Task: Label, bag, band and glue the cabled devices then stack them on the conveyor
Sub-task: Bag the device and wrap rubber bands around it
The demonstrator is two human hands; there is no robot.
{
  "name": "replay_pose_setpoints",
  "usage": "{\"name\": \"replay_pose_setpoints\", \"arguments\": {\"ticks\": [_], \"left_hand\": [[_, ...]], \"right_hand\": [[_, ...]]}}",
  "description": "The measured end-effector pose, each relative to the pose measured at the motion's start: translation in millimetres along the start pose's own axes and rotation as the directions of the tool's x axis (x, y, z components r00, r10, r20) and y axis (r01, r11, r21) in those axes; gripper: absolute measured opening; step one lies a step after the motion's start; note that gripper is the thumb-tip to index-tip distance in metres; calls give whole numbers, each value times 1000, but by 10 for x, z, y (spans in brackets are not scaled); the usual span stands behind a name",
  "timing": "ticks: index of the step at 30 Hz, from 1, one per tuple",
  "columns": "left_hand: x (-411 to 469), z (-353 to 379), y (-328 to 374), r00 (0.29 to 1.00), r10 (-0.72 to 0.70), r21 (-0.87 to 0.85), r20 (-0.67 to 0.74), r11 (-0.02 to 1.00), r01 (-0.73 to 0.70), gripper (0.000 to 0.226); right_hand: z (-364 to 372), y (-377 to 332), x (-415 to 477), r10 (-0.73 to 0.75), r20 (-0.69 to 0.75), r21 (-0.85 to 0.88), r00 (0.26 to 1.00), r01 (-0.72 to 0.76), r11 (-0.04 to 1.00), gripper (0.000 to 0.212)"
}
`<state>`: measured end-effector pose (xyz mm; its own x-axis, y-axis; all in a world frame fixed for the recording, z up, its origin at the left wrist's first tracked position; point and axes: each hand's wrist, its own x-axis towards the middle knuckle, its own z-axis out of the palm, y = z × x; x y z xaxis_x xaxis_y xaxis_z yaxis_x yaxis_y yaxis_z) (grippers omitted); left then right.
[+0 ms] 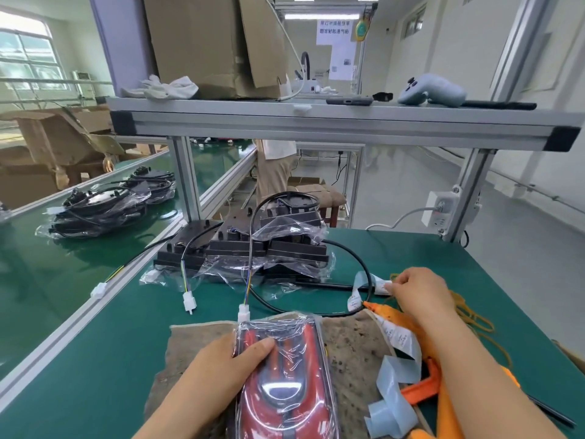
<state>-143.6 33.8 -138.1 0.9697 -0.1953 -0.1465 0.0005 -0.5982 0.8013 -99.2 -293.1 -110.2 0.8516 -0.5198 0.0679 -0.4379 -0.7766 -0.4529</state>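
Note:
A red and black device (285, 375) in a clear plastic bag lies on a brown pad (348, 350) in front of me. My left hand (221, 369) holds its left side, thumb on top. The device's black cable (361, 264) loops off to the right. My right hand (418, 293) reaches over an orange glue gun (392, 315) and pinches the end of a white label strip (376, 285) beside the cable. A long curl of pale label backing (395, 384) trails to the lower right. A pile of black bagged devices (253, 248) sits behind the pad.
Finished bagged devices (104, 207) lie stacked on the green conveyor (47, 280) at left. An aluminium shelf (316, 122) overhead carries a cardboard box (215, 42), gloves and a grey controller (433, 91). Orange rubber bands (474, 315) lie at right. A power strip (443, 207) hangs on the frame post.

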Motion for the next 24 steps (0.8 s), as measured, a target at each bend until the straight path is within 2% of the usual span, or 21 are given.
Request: {"name": "replay_pose_setpoints", "arguments": {"ticks": [4, 8, 13, 18, 20, 24], "left_hand": [[-15, -8, -34, 1000, 2, -13, 4, 1000, -2, 67], [-48, -34, -34, 1000, 17, -13, 14, 1000, -17, 77], [-72, -94, -47, 1000, -12, 55, -15, 998, 12, 80], [-111, -284, 73, 963, 28, 166, -269, 986, 18, 68], [-121, -333, 162, 955, 53, 164, -291, 986, -5, 66], [-160, -321, 277, 947, 92, 131, -308, 990, -53, 58]], "right_hand": [[184, 107, 189, 75, 70, -131, 995, -66, 989, 42], [211, 128, 228, 100, 36, -138, 994, -95, 986, 20], [121, 154, 189, 131, -14, -45, 991, -131, 990, 16], [-225, 130, 179, 10, -181, 239, 983, 34, 970, 17], [-331, 80, 155, -28, -193, 261, 981, 79, 962, 16], [-383, 42, 87, -33, -158, 242, 987, 71, 968, 17]]}}
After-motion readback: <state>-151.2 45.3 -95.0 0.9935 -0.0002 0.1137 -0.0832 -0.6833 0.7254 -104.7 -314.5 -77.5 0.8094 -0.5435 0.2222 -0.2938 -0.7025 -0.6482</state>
